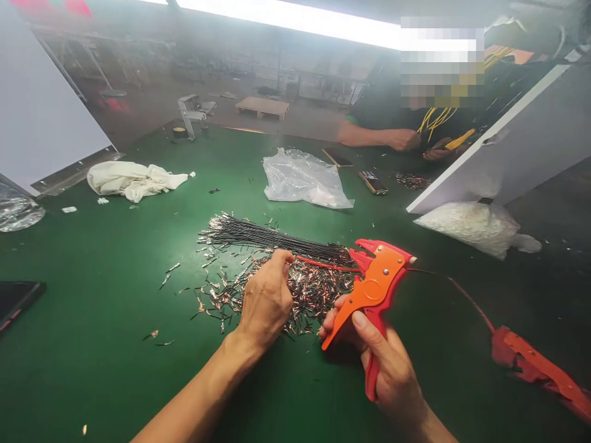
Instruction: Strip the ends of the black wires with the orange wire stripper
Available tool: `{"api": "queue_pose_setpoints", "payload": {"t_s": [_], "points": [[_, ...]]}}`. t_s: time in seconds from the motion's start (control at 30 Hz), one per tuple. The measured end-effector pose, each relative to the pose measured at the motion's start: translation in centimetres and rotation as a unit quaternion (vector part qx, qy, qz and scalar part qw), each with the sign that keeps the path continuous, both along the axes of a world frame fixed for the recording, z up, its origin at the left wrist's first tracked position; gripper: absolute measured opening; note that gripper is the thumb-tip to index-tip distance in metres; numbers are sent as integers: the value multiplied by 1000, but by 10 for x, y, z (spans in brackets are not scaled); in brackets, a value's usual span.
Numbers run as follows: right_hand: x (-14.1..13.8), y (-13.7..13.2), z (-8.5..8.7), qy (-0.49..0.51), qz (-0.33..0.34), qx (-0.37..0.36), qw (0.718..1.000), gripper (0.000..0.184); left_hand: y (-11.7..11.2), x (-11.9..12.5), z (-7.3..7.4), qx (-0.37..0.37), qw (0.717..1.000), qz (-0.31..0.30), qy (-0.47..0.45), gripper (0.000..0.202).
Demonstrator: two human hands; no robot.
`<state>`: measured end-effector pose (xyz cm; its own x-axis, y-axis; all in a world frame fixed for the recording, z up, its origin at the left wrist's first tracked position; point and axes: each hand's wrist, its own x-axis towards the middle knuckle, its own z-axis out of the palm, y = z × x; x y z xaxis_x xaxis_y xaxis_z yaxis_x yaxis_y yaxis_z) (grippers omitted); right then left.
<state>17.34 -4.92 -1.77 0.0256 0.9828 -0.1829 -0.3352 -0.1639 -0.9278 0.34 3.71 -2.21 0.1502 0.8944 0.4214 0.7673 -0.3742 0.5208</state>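
**Right hand (392, 363) grips orange-and-red wire stripper (369, 292) while left hand (268, 301) pinches red wire (323, 264)**

The right hand wraps the handles, thumb over the near side, and the stripper stands upright with its jaws parted. The left thumb and forefinger close on the red wire, which runs to the tool just below its jaws; whether it sits inside the tool cannot be told.

Beneath the wire and partly behind the left hand spreads a pile of clippings (318, 298), well in from the edges of the green table (138, 283). Just beyond lies a bundle of black wires (272, 235), one end near the jaws.

Farther out, a clear plastic bag (302, 178) lies toward the table's far edge, a white cloth (132, 179) toward its left edge, and a metal stand (189, 114) at the far-left corner. Beyond the far edge, to the right, a co-worker's hand (404, 139) is near yellow wires (434, 123).
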Motion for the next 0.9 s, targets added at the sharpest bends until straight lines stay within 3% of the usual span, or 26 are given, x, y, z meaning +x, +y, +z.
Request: {"api": "queue_pose_setpoints", "payload": {"t_s": [0.17,0.3,0.37,0.5,0.57,0.67,0.77,0.83,0.9], "points": [[-4,0,4,19,-9,-7,1000,24,-1,-3,5,3,989,-33,-145,20],[-4,0,6,44,7,-7,999,23,-4,-1,4,-44,977,-45,-204,13],[-4,0,8,72,43,-1,996,26,-4,0,5,-39,971,-57,-228,11],[-5,-1,11,165,145,-6,975,30,-5,0,11,68,973,-54,-213,8],[-7,-1,13,205,171,-26,963,32,-8,1,15,57,968,-48,-240,5],[-8,-1,13,224,183,-40,956,33,-15,5,18,-33,936,-39,-349,4],[-7,-2,12,220,184,-39,957,33,-22,9,21,-130,877,-53,-459,9],[-7,-3,11,212,186,-37,959,34,-24,10,21,-140,856,-74,-493,8],[-8,-3,9,202,193,-34,960,34,-25,10,21,-100,864,-82,-487,8]]}}
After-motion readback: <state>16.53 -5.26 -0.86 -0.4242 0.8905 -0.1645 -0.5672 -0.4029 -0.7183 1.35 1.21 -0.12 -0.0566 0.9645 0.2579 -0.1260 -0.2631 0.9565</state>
